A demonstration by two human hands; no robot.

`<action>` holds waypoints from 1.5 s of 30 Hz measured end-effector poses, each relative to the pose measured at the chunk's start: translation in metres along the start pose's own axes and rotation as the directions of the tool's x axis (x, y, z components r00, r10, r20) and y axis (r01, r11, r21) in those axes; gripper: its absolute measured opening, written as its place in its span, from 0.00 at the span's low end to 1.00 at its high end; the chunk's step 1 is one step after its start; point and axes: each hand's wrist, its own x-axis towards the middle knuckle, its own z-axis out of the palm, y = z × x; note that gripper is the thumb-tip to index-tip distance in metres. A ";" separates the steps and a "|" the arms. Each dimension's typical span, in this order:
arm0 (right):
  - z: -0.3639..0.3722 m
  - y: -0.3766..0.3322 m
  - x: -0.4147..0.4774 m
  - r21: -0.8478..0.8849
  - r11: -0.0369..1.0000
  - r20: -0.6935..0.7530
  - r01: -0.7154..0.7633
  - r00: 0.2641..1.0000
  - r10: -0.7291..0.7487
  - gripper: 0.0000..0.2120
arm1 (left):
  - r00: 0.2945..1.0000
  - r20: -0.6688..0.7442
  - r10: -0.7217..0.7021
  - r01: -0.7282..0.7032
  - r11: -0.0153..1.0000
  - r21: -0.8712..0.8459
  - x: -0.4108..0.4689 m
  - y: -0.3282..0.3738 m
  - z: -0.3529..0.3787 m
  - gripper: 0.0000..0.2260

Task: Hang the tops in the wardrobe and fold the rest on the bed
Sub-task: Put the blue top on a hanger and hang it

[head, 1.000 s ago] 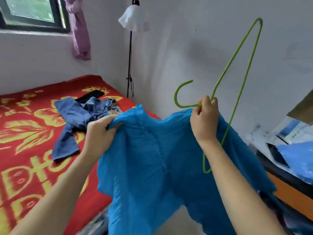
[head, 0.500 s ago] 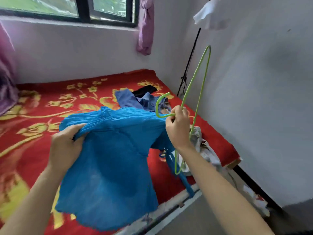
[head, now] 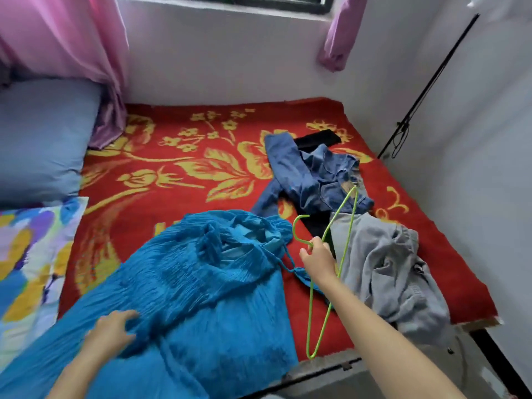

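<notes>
Red floral bedding covers the bed [head: 187,156], and the blue top [head: 207,283] lies crumpled on its near edge. The left hand [head: 112,326] rests on the lower cloth, fingers spread and loosely bent. The right hand [head: 316,259] pinches the green hanger [head: 294,228] just below its hook, holding it beside the top.

The step probably goes best if the top is smoothed flat first, then one hanger shoulder at a time slipped through the neck, keeping the thin blue cord [head: 300,276] off the wire.

Folds bury the neck opening. The denim garment [head: 316,180] and grey garment [head: 388,269] overlap, so their kinds stay unclear. No wardrobe shows.
</notes>
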 end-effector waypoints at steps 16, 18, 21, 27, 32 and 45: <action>0.105 0.049 0.159 -0.203 0.979 0.414 0.032 0.908 0.056 0.04 | 0.995 0.092 -0.032 0.061 0.943 -0.326 0.094 0.190 0.013 0.17; 0.120 0.056 0.181 -0.238 0.971 0.413 0.023 0.907 0.080 0.05 | 0.992 0.113 -0.063 0.103 0.909 -0.405 0.112 0.207 0.021 0.16; 0.137 0.063 0.208 -0.271 0.962 0.391 0.043 0.918 0.070 0.11 | 0.987 0.132 -0.087 0.138 0.878 -0.459 0.139 0.234 0.030 0.15; 0.173 0.073 0.238 -0.066 0.998 0.457 0.002 0.889 0.028 0.10 | 0.965 0.240 -0.109 0.240 0.739 -0.630 0.193 0.293 0.038 0.29; 0.189 0.079 0.230 0.014 0.996 0.425 -0.092 0.902 0.077 0.20 | 0.871 0.485 -0.080 0.489 0.243 -0.838 0.210 0.319 0.049 0.37; 0.137 0.066 0.169 -0.152 0.988 0.389 0.037 0.921 0.025 0.09 | 0.921 0.167 -0.351 0.259 0.234 -0.937 0.149 0.301 0.000 0.05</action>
